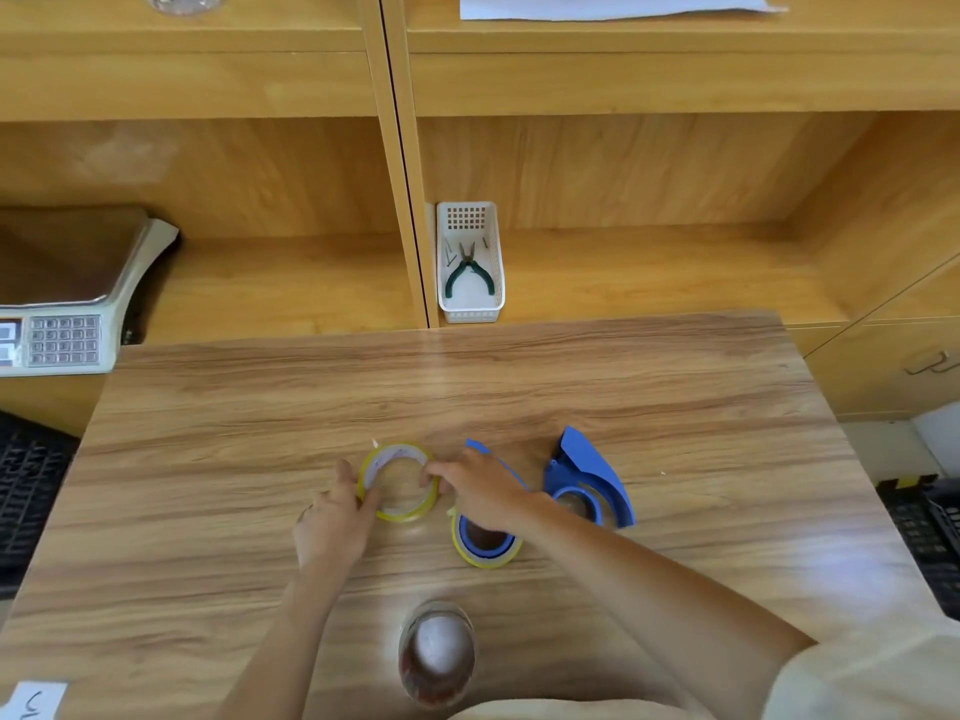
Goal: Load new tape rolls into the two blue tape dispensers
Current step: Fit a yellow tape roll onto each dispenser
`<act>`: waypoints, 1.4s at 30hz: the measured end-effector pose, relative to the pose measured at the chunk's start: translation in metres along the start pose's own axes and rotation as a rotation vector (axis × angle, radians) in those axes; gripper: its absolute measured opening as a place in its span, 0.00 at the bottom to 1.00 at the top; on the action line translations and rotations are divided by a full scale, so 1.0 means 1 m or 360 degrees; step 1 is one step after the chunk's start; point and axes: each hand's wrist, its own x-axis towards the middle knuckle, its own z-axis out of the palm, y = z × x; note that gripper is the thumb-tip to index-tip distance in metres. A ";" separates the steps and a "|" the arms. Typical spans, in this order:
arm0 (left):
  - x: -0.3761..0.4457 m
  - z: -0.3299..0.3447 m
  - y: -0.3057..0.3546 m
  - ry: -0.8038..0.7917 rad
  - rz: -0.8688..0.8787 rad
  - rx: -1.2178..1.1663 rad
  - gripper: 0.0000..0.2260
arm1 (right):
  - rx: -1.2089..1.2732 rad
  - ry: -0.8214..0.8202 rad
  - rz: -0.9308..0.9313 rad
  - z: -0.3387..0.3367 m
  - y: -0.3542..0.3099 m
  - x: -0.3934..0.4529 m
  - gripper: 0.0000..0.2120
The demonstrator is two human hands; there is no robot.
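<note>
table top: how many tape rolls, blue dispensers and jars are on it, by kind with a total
tape rolls: 2, a loose roll held by the left hand and the right hand, and a second roll seated on a dispenser
blue dispensers: 2, a near dispenser and a far dispenser
jars: 1, a jar
total: 5

Looks like a shop or packing station. At nine o'clock, a weighing scale (62, 304) with keypad and steel pan, sitting in wooden shelving (623, 163). At twelve o'clock, a white basket (470, 304) holding green-handled pliers (469, 275). Wood-grain counter (260, 433) at centre; black crates (930, 537) at three o'clock.
</note>
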 end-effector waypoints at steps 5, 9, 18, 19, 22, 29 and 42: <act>-0.016 -0.014 0.041 0.0064 0.0137 -0.0177 0.15 | 0.0112 0.0083 -0.0023 -0.034 0.029 -0.029 0.28; -0.035 -0.012 0.080 0.0056 0.0307 -0.0158 0.15 | 0.0140 0.0263 -0.0012 -0.046 0.052 -0.064 0.23; -0.091 0.024 0.159 -0.0044 0.0488 -0.0032 0.15 | 0.0110 0.0481 0.0134 -0.054 0.114 -0.142 0.14; -0.096 0.031 0.163 -0.0061 0.0505 -0.0024 0.15 | 0.0090 0.0471 0.0138 -0.054 0.119 -0.149 0.14; -0.102 0.051 0.168 -0.0123 0.0557 0.0024 0.17 | -0.0008 0.0398 0.0157 -0.050 0.134 -0.162 0.16; -0.111 0.082 0.166 -0.0309 0.0439 -0.0075 0.22 | -0.0149 0.0218 0.0193 -0.038 0.151 -0.163 0.17; -0.104 0.103 0.161 -0.0348 0.0282 -0.0194 0.19 | -0.0296 0.0039 0.0281 -0.023 0.152 -0.141 0.14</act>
